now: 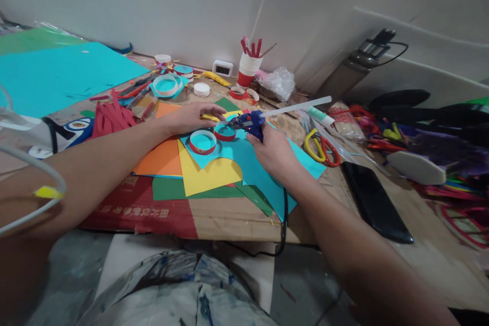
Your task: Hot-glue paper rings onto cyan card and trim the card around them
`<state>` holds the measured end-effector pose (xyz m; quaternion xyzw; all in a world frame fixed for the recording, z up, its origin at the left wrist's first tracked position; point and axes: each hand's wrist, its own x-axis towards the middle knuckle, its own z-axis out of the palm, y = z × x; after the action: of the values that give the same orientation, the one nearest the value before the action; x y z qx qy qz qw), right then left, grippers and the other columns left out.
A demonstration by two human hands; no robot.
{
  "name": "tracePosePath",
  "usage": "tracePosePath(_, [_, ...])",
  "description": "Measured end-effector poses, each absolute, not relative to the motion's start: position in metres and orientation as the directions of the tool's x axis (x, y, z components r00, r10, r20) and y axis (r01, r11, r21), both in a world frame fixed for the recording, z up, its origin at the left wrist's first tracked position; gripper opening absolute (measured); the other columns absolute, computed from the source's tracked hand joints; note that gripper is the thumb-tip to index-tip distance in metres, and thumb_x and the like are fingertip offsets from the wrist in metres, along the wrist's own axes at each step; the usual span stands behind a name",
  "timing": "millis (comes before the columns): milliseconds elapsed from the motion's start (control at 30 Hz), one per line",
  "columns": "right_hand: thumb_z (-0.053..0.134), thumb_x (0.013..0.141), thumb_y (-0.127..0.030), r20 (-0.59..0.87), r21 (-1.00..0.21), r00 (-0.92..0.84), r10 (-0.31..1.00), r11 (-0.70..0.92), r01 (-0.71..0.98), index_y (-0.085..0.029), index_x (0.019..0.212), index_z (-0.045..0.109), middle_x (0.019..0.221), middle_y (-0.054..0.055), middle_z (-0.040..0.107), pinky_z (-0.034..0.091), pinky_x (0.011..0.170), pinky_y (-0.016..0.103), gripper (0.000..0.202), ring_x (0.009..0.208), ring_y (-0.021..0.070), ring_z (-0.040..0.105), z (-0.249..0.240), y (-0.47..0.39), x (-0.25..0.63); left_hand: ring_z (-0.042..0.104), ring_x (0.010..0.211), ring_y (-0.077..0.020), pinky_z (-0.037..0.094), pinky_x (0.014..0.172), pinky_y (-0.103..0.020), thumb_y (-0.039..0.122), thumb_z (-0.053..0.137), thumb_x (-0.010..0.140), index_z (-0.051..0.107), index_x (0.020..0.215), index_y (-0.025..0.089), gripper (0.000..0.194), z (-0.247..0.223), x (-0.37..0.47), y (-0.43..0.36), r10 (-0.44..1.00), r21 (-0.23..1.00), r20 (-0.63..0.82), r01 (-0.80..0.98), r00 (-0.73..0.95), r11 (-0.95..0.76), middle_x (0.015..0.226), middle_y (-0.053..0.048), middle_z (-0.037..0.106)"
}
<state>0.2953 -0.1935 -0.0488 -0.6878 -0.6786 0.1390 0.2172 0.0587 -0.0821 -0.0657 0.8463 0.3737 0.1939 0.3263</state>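
My right hand (273, 150) is closed around a blue glue gun (250, 123) with a long translucent glue stick (294, 107) sticking out behind. The gun's nozzle is over a red-and-white paper ring (225, 132) with blue inside. Just left of this ring is my left hand (196, 117), its fingers stretched out and apart, close to the rim; whether they touch it is unclear. A second such ring (202, 150) stands on cut blue paper (204, 161). Larger blue paper (263, 168) lies below the gun, over yellow paper (210, 175).
Yellow-and-red scissors (323, 147) and a black phone (376, 201) lie to the right. Behind stand a paper cup (249, 69) with red strips and a dark bottle (347, 69). Red strips (110, 118) lie left. A black cable (284, 214) hangs over the table's front edge.
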Motion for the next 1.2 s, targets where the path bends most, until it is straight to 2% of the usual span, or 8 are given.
tracePosePath(133, [0.055, 0.095, -0.028, 0.122, -0.502, 0.052, 0.991, 0.016, 0.865, -0.013, 0.122, 0.067, 0.113, 0.019, 0.075, 0.051, 0.084, 0.042, 0.033, 0.108, 0.0369, 0.069, -0.044, -0.197, 0.298, 0.062, 0.128, -0.0237, 0.047, 0.11, -0.036, 0.036, 0.065, 0.091, 0.063, 0.14, 0.024, 0.05, -0.06, 0.058, -0.086, 0.776, 0.661, 0.092, 0.545, 0.624, -0.516, 0.146, -0.006, 0.065])
tracePosePath(233, [0.054, 0.094, -0.028, 0.144, -0.541, 0.052, 0.988, 0.035, 0.84, -0.013, 0.123, 0.067, 0.112, 0.018, 0.076, 0.05, 0.081, 0.041, 0.035, 0.105, 0.0362, 0.068, -0.044, -0.197, 0.301, 0.063, 0.126, -0.024, 0.048, 0.107, -0.035, 0.034, 0.059, 0.093, 0.065, 0.138, 0.022, 0.047, -0.052, 0.058, -0.089, 0.815, 0.597, 0.079, 0.627, 0.575, -0.5, 0.144, -0.008, 0.066])
tracePosePath(367, [0.056, 0.091, -0.03, 0.142, -0.589, 0.053, 0.988, 0.041, 0.807, -0.016, 0.114, 0.067, 0.105, 0.015, 0.076, 0.048, 0.079, 0.04, 0.029, 0.098, 0.0334, 0.068, -0.045, -0.195, 0.306, 0.067, 0.111, -0.0258, 0.05, 0.095, -0.035, 0.033, 0.052, 0.095, 0.069, 0.131, 0.016, 0.043, -0.04, 0.054, -0.09, 0.887, 0.375, 0.031, 0.817, 0.461, -0.437, 0.126, -0.012, 0.073])
tracePosePath(467, [0.057, 0.09, -0.032, 0.121, -0.632, 0.057, 0.991, 0.033, 0.774, -0.018, 0.104, 0.065, 0.098, 0.012, 0.074, 0.046, 0.077, 0.039, 0.021, 0.091, 0.0302, 0.067, -0.046, -0.193, 0.31, 0.068, 0.102, -0.0261, 0.048, 0.086, -0.032, 0.032, 0.053, 0.094, 0.076, 0.114, 0.016, 0.034, -0.031, 0.048, -0.09, 0.904, 0.233, -0.068, 0.888, 0.422, -0.396, 0.116, -0.011, 0.076])
tracePosePath(600, [0.058, 0.089, -0.035, 0.107, -0.688, 0.053, 0.993, 0.036, 0.725, -0.021, 0.093, 0.059, 0.085, 0.008, 0.069, 0.044, 0.07, 0.036, 0.014, 0.082, 0.0267, 0.064, -0.049, -0.192, 0.314, 0.069, 0.09, -0.0248, 0.045, 0.079, -0.029, 0.029, 0.067, 0.083, 0.08, 0.091, 0.019, 0.018, -0.019, 0.043, -0.093, 0.929, 0.234, -0.151, 0.926, 0.337, -0.298, 0.094, -0.007, 0.079])
tracePosePath(733, [0.059, 0.087, -0.034, 0.119, -0.734, 0.038, 0.992, 0.062, 0.677, -0.023, 0.087, 0.056, 0.075, 0.004, 0.063, 0.043, 0.066, 0.035, 0.011, 0.076, 0.0247, 0.062, -0.051, -0.192, 0.315, 0.069, 0.082, -0.024, 0.045, 0.078, -0.029, 0.029, 0.071, 0.077, 0.08, 0.085, 0.019, 0.015, -0.011, 0.044, -0.1, 0.923, 0.26, -0.247, 0.938, 0.294, -0.229, 0.077, -0.005, 0.076])
tracePosePath(1033, [0.059, 0.086, -0.035, 0.051, -0.773, 0.063, 0.997, -0.001, 0.635, -0.024, 0.087, 0.056, 0.074, 0.003, 0.061, 0.046, 0.067, 0.036, 0.012, 0.071, 0.0227, 0.059, -0.049, -0.191, 0.313, 0.07, 0.09, -0.026, 0.044, 0.075, -0.028, 0.034, 0.074, 0.069, 0.08, 0.097, 0.022, 0.031, -0.005, 0.042, -0.105, 0.861, 0.184, -0.36, 0.932, 0.36, -0.313, 0.095, -0.005, 0.079])
tracePosePath(1200, [0.06, 0.087, -0.037, 0.089, -0.758, 0.045, 0.995, 0.038, 0.651, -0.024, 0.086, 0.058, 0.076, 0.004, 0.063, 0.048, 0.07, 0.037, 0.014, 0.075, 0.0235, 0.061, -0.047, -0.191, 0.314, 0.07, 0.089, -0.0251, 0.043, 0.071, -0.027, 0.035, 0.074, 0.069, 0.077, 0.101, 0.02, 0.035, -0.003, 0.043, -0.108, 0.836, 0.098, -0.418, 0.933, 0.355, -0.347, 0.1, -0.007, 0.079])
